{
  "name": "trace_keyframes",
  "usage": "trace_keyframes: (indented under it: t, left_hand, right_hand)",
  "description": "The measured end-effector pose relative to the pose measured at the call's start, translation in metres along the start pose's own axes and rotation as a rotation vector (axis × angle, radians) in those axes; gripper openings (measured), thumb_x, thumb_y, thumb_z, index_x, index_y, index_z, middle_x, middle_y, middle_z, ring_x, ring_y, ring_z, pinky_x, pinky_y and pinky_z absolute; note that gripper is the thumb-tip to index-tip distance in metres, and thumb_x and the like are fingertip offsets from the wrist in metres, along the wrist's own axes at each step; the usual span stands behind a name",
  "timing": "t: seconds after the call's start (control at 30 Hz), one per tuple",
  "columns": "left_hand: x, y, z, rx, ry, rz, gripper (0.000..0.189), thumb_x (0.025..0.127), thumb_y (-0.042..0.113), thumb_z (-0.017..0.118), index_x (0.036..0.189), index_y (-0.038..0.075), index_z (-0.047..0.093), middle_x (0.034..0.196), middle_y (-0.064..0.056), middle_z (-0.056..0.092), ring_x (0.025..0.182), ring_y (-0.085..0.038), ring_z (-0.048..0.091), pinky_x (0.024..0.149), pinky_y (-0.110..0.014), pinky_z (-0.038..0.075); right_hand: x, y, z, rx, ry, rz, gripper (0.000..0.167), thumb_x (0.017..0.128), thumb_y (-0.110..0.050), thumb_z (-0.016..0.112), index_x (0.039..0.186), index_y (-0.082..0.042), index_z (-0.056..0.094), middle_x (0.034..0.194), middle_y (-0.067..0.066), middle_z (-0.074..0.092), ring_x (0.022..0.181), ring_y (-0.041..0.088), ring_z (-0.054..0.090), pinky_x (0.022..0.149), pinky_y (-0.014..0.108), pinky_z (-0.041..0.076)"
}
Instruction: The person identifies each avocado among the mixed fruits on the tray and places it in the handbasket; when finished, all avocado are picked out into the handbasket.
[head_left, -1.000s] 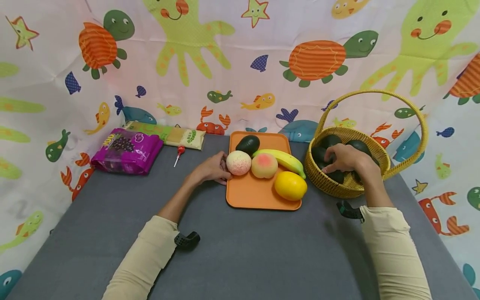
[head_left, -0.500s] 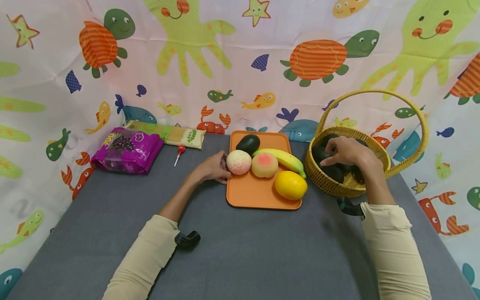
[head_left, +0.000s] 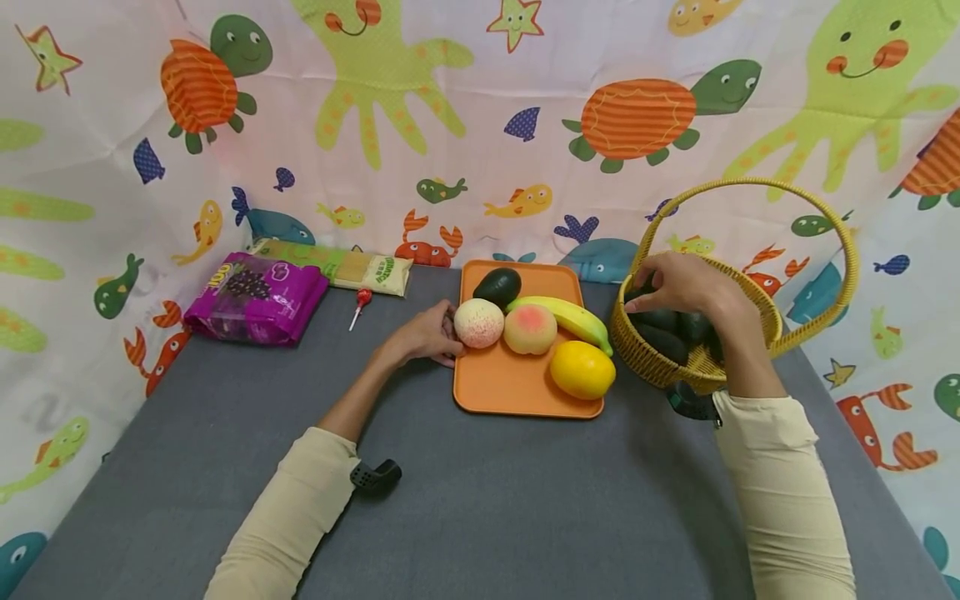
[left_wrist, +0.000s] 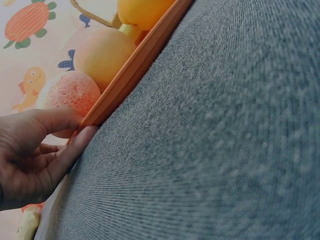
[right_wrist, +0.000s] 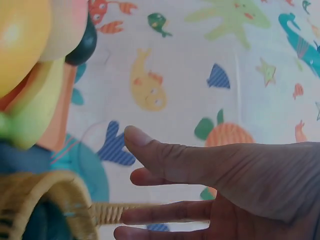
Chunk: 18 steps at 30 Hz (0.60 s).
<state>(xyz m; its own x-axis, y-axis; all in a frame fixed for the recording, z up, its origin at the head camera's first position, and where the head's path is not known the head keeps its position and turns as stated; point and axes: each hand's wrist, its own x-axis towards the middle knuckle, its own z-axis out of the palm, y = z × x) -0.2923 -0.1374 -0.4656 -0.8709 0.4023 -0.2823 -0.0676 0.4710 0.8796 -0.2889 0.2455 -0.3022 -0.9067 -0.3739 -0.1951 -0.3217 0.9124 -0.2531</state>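
My left hand point(head_left: 427, 336) pinches the left edge of an orange tray point(head_left: 498, 392) between thumb and fingers, beside a speckled peach point(head_left: 479, 323). On the tray there are also a second peach point(head_left: 530, 328), a dark green avocado point(head_left: 498, 287), a banana point(head_left: 572, 320) and a rounded yellow fruit point(head_left: 582, 370). Over the left part of a yellow wicker basket point(head_left: 649, 367) hovers my right hand point(head_left: 686, 287). Its fingers are apart with nothing between them in the right wrist view. Several dark green avocados point(head_left: 663, 342) lie in the basket, partly hidden by this hand.
A purple package point(head_left: 257, 297) with a dark fruit picture lies at the back left. Beside it are a long pale-and-green packet point(head_left: 375, 273) and a red lollipop point(head_left: 363, 297). The basket's tall handle point(head_left: 843, 242) arches up behind my right hand. A patterned cloth hangs behind the table.
My right hand has risen from the avocados and shifted up and left to the basket's rim, uncovering more of them. The left hand and the tray have stayed in place.
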Motion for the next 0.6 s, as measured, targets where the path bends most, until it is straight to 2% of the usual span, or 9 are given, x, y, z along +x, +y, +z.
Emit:
trace_keyframes:
  t: [0.1,0.33,0.47,0.6]
  left_hand:
    - [0.001,0.0,0.0,0.003,-0.004,-0.003,0.064,0.089,0.004,0.076,0.141,0.001,0.039,0.109,-0.018,0.058,0.078,-0.018,0.069,0.071,-0.031,0.068]
    - [0.001,0.002,0.0,0.013,-0.004,0.009,0.065,0.09,0.004,0.076,0.142,0.0,0.038,0.108,-0.018,0.059,0.078,-0.019,0.069,0.071,-0.031,0.068]
    - [0.001,0.002,-0.001,0.009,-0.001,0.016,0.064,0.09,0.004,0.076,0.141,0.0,0.038,0.108,-0.018,0.058,0.078,-0.019,0.069,0.071,-0.031,0.068]
    - [0.0,0.001,-0.001,0.001,-0.005,0.01,0.063,0.09,0.004,0.075,0.14,0.0,0.038,0.109,-0.018,0.057,0.077,-0.018,0.069,0.072,-0.031,0.068]
  right_hand:
    - [0.004,-0.013,-0.006,0.001,0.013,-0.029,0.046,0.093,-0.03,0.08,0.12,0.004,0.068,0.118,0.031,0.07,0.1,0.039,0.068,0.084,0.053,0.061]
    - [0.021,-0.055,-0.021,-0.007,0.026,-0.106,0.035,0.097,-0.031,0.074,0.12,-0.004,0.073,0.125,0.027,0.068,0.114,0.042,0.064,0.091,0.056,0.059]
    - [0.043,-0.08,-0.028,-0.038,-0.003,-0.147,0.036,0.1,-0.031,0.07,0.125,-0.006,0.071,0.131,0.025,0.067,0.12,0.041,0.062,0.098,0.056,0.057]
    - [0.07,-0.098,-0.025,-0.061,-0.06,-0.164,0.039,0.101,-0.031,0.069,0.132,-0.006,0.068,0.137,0.026,0.064,0.126,0.041,0.059,0.104,0.055,0.056]
